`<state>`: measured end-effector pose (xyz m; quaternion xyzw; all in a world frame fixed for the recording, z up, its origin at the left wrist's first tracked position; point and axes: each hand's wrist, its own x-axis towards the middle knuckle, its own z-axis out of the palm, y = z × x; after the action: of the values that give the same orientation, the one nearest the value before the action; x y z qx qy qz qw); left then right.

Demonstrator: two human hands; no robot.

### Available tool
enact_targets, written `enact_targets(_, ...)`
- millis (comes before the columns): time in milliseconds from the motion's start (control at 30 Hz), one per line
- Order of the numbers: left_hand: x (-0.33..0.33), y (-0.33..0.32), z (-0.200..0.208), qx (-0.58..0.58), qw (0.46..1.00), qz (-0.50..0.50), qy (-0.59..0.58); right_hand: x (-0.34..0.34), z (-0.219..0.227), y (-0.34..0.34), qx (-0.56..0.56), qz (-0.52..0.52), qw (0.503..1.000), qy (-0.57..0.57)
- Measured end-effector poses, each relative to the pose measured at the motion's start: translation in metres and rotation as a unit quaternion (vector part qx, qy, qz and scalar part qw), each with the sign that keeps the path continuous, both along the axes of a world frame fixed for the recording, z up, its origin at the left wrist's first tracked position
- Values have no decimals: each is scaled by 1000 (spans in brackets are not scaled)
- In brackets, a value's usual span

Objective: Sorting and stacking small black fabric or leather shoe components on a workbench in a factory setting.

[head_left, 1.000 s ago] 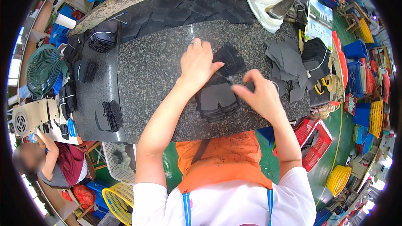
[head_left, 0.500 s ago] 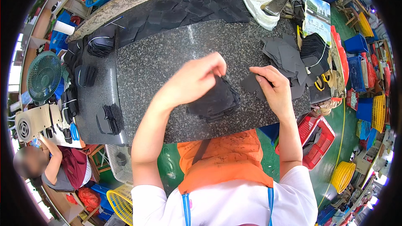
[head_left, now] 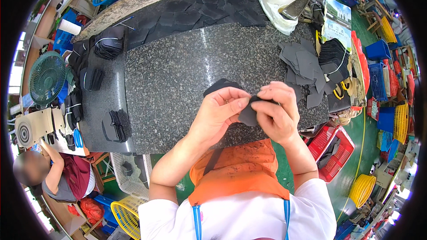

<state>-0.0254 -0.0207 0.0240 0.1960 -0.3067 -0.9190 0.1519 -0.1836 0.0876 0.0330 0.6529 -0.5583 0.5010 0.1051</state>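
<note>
My left hand (head_left: 216, 112) and my right hand (head_left: 281, 112) meet over the front part of the speckled stone worktop (head_left: 171, 89). Between them they pinch a small dark sheet piece (head_left: 248, 116), gripped by thumbs and fingertips. Whether it is one layer or two cannot be made out. Partly covered by my left hand, a pile of black pieces (head_left: 221, 84) lies on the worktop. Off to the right of my right hand, loose grey pieces (head_left: 307, 64) are spread in an overlapping heap.
Tied black stacks stand at right (head_left: 334, 60) and left (head_left: 109, 43). Flat black pieces (head_left: 187, 15) cover the back edge. Yellow-handled scissors (head_left: 341, 90) lie at right. A red basket (head_left: 331, 160) stands below right; a person (head_left: 58, 164) sits at left beside a fan (head_left: 47, 78).
My left hand has come down off the black pile toward the right. My right hand has moved left from beside the grey heap, and both now hold a dark piece together.
</note>
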Motion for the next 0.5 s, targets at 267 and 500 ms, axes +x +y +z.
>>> enact_targets(267, 19, -6, 8, -123, 986, 109, -9, -11, -6, -2, -24, 170, 956, -236)
enact_targets(500, 30, 1, 8, -320, 901, 277, -88, -15, 14, -7, 449, 122, 831, -304)
